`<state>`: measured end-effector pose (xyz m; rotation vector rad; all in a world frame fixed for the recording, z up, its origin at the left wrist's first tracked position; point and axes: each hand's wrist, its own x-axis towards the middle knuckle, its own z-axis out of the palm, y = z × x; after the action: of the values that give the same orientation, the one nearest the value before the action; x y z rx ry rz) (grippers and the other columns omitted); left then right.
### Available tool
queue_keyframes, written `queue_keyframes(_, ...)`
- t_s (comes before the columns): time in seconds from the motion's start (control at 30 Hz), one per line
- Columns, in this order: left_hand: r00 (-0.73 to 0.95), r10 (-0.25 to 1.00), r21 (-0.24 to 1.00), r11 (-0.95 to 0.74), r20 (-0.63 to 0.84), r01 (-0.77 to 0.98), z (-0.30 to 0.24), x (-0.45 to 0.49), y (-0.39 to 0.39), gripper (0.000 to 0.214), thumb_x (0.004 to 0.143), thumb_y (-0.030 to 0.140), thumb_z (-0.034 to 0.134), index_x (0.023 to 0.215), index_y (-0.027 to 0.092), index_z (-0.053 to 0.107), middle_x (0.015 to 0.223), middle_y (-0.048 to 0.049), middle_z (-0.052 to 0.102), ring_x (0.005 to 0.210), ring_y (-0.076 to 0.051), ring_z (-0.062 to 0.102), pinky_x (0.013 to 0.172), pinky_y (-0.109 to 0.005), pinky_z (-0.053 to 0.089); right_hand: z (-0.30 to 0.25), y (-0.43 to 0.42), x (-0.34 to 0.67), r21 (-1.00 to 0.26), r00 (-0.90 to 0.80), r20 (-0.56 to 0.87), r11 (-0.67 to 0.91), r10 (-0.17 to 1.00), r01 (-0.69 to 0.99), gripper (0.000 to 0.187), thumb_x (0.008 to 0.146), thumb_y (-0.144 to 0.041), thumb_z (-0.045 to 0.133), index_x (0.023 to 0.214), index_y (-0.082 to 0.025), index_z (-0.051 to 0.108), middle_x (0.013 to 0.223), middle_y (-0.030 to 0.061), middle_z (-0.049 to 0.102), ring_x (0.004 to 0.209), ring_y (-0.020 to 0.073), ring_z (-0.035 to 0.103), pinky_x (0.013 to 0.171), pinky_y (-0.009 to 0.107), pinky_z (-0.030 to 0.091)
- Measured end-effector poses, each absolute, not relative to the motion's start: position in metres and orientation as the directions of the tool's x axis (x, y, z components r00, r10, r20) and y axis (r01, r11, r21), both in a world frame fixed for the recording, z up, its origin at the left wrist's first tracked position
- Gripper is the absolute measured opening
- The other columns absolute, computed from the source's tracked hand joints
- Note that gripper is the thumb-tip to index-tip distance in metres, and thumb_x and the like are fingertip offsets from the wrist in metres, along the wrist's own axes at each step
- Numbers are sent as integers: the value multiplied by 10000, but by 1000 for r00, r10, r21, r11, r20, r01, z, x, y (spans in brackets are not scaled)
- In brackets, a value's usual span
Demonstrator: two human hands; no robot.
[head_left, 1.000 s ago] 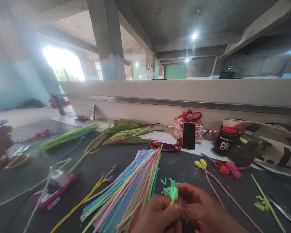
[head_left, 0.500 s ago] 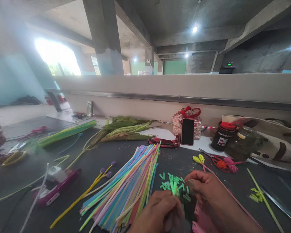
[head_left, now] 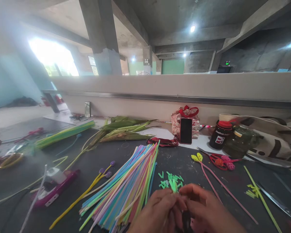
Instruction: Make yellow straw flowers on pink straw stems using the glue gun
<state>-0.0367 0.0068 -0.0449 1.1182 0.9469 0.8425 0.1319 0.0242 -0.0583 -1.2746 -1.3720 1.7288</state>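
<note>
Low in the view, my left hand (head_left: 160, 212) and my right hand (head_left: 205, 210) meet fingertip to fingertip. Together they pinch a small bunch of short green straw pieces (head_left: 174, 186) that sticks up between them. More cut green pieces (head_left: 165, 182) lie scattered on the dark mat (head_left: 179, 160) just beyond the fingers. A fan of long pastel straws (head_left: 131, 184) lies to the left of my left hand. Something dark shows between my hands below the fingers; I cannot make it out.
Pink stems with yellow and pink buds (head_left: 208, 174) lie right of my hands near red scissors (head_left: 218, 160). Behind stand a phone (head_left: 185, 130), dark jars (head_left: 219, 135) and a bag (head_left: 269, 136). Green leaves (head_left: 123, 129), yellow stems (head_left: 87, 194) and a pink tool (head_left: 54, 187) lie left.
My right hand came back from the scattered pieces and joined my left hand on the green bunch. The view dipped slightly and the hands now sit lower.
</note>
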Motion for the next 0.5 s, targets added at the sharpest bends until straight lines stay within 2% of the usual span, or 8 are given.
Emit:
queue_keyframes(0.1, 298, 932, 972, 230, -203, -55, -42, -37, 6, 395, 806, 461, 389, 816, 157, 640, 544, 2, 554, 425, -94, 409, 459, -212, 309, -66, 19, 127, -923, -311, -360, -384, 880, -20, 298, 707, -498, 632, 745, -209, 571, 574, -67, 469, 474, 75, 401, 434, 178, 281)
queue_keyframes(0.17, 205, 965, 986, 160, -164, 35, -42, -40, 6, 367, 814, 445, 409, 894, 194, 664, 772, -33, 640, 599, -130, 515, 616, -245, 394, -73, 16, 121, -926, -233, -356, -375, 905, -40, 345, 671, -537, 650, 641, -209, 546, 478, -87, 381, 429, 75, 343, 421, 186, 265)
queue_keyframes(0.23, 148, 986, 995, 68, -79, 78, -44, -41, 7, 331, 814, 417, 430, 926, 232, 680, 1007, -39, 637, 897, -192, 539, 849, -288, 365, -76, 13, 110, -967, -203, -240, -253, 949, -40, 362, 615, -557, 680, 606, -207, 587, 475, -59, 440, 472, 108, 410, 463, 216, 334)
queue_keyframes(0.3, 156, 988, 999, -5, -3, 49, -46, -42, 6, 321, 814, 401, 434, 946, 249, 684, 1108, -35, 608, 1076, -231, 467, 966, -321, 288, -76, 11, 97, -992, -236, -97, -114, 967, -57, 374, 578, -574, 693, 618, -204, 657, 547, -8, 554, 592, 170, 508, 571, 266, 409)
queue_keyframes(0.33, 167, 986, 999, -32, 28, 24, -47, -41, 6, 322, 812, 400, 437, 941, 243, 688, 1110, -42, 607, 1097, -241, 455, 979, -331, 280, -75, 11, 91, -994, -257, -58, -80, 965, -76, 392, 569, -590, 688, 622, -202, 678, 575, 8, 584, 639, 192, 530, 618, 286, 424)
queue_keyframes(0.4, 189, 981, 999, -35, 40, -28, -48, -41, 5, 320, 799, 408, 463, 925, 224, 692, 1067, -60, 619, 1022, -244, 504, 921, -334, 350, -70, 10, 81, -989, -289, -70, -104, 955, -104, 428, 569, -619, 675, 623, -195, 695, 575, 13, 590, 646, 198, 543, 640, 300, 436)
queue_keyframes(0.5, 263, 963, 982, 96, -51, -161, -51, -41, 6, 337, 777, 433, 499, 934, 190, 672, 937, -76, 644, 733, -191, 576, 675, -297, 448, -66, 12, 77, -979, -306, -125, -168, 944, -119, 430, 597, -610, 668, 685, -190, 703, 499, -16, 532, 523, 153, 508, 554, 271, 428)
